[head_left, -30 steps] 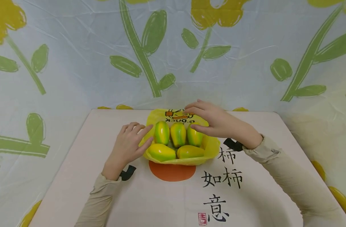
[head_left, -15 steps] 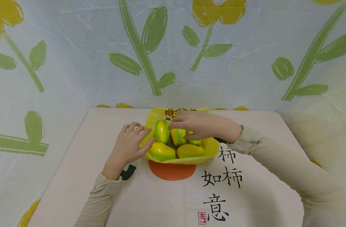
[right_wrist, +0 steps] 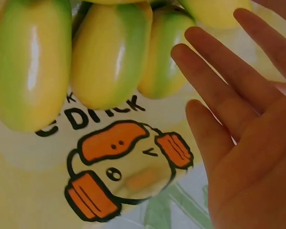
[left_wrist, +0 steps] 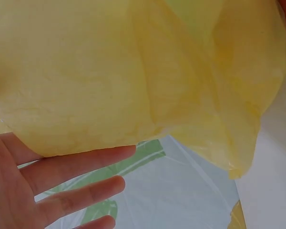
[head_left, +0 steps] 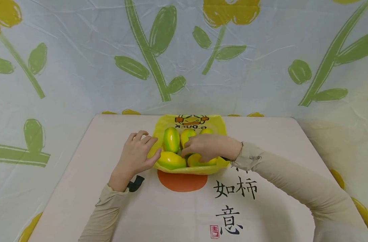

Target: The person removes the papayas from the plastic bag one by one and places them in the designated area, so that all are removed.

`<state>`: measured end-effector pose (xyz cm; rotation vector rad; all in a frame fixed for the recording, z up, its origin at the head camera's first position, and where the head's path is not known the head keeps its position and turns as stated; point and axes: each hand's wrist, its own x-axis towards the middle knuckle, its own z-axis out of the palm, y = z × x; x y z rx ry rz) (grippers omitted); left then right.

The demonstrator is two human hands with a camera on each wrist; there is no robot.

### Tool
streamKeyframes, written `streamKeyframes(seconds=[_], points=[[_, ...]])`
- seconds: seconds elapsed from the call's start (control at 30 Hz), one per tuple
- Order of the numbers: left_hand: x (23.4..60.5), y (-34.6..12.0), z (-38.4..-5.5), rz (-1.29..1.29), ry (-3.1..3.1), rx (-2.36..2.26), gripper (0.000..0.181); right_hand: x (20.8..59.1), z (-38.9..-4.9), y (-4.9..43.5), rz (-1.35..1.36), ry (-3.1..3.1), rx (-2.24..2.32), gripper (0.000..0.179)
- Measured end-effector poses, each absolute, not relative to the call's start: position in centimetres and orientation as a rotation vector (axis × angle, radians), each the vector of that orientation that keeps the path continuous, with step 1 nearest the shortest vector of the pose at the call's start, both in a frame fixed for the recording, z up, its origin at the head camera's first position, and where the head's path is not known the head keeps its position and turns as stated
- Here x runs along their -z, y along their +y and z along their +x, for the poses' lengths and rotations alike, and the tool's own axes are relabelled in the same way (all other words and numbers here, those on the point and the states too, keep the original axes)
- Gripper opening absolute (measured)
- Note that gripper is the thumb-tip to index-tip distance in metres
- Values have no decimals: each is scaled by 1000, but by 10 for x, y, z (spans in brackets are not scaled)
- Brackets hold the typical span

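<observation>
A yellow plastic bag (head_left: 221, 122) with a printed cartoon duck lies opened out, several yellow-green mangoes in it. My left hand (head_left: 134, 153) is at the bag's left side, thumb and index finger apart at its edge. In the left wrist view its fingers (left_wrist: 86, 164) stretch straight beside and partly behind the bag wall. My right hand (head_left: 208, 146) hangs over the bag, its fingertips low between the back middle mango (head_left: 187, 135) and the front right mango (head_left: 194, 160). The right wrist view shows its fingers (right_wrist: 219, 90) spread near the mangoes. The front left mango (head_left: 172, 160) lies nearer the left thumb.
The bag sits toward the back of a pale tabletop (head_left: 159, 215). The cloth carries a printed orange disc (head_left: 182, 181) and black characters (head_left: 229, 220). A flower-patterned curtain (head_left: 232, 77) hangs right behind the table. Dark straps (head_left: 135, 184) show at the wrists.
My right hand has moved left and down, from the back right of the bag to over its front right mango. My left hand has barely moved, and the mangoes lie as before.
</observation>
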<state>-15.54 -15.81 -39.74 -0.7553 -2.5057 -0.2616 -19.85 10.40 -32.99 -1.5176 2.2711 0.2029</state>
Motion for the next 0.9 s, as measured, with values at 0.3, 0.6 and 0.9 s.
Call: streamKeyframes(seconds=[0.3, 0.6, 0.9], points=[[397, -160, -156, -746, -2482, 273, 43, 347, -195, 106, -1367, 2248, -193, 50], [399, -162, -157, -734, -2469, 289, 44, 356, -191, 112, -1388, 2232, -164, 54], [398, -163, -158, -737, -2476, 296, 44, 359, -188, 119, -1268, 2238, -134, 74]])
